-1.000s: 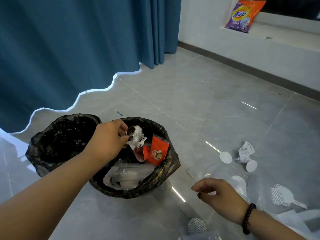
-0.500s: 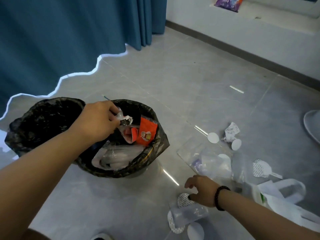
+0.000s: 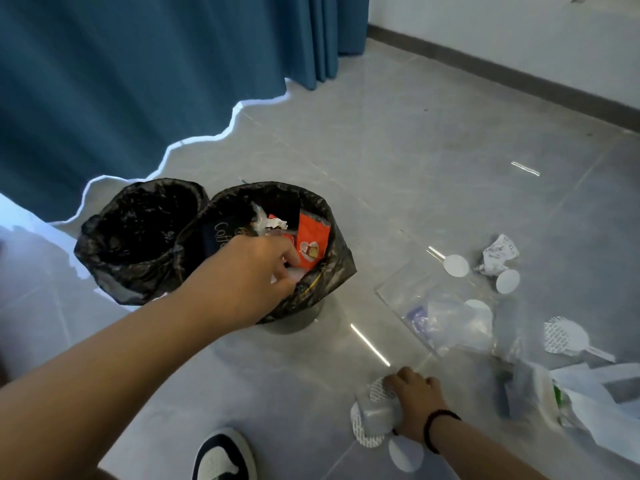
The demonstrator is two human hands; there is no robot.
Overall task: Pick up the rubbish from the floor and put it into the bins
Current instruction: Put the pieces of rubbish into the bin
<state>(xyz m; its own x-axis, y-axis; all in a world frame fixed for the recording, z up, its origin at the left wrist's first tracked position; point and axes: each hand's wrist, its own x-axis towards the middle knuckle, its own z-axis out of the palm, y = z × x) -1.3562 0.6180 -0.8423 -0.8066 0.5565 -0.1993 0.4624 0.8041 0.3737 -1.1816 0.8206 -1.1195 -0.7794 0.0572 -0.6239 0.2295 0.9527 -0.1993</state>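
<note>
The left hand (image 3: 256,271) hangs over the near rim of the right bin (image 3: 341,261), fingers curled loosely, holding nothing visible. The right hand (image 3: 414,401) presses down on a clear packet (image 3: 379,412) on the floor (image 3: 398,161) (bare tile beyond). Wrappers (image 3: 498,254) lie scattered nearby.

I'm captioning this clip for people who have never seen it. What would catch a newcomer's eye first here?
Two black-lined bins stand side by side by the blue curtain: the left bin looks empty, while the right bin holds wrappers, among them a bright orange packet. The left hand reaches into that bin. Lower right, the right hand presses on a clear plastic piece amid scattered white discs and crumpled paper.
</note>
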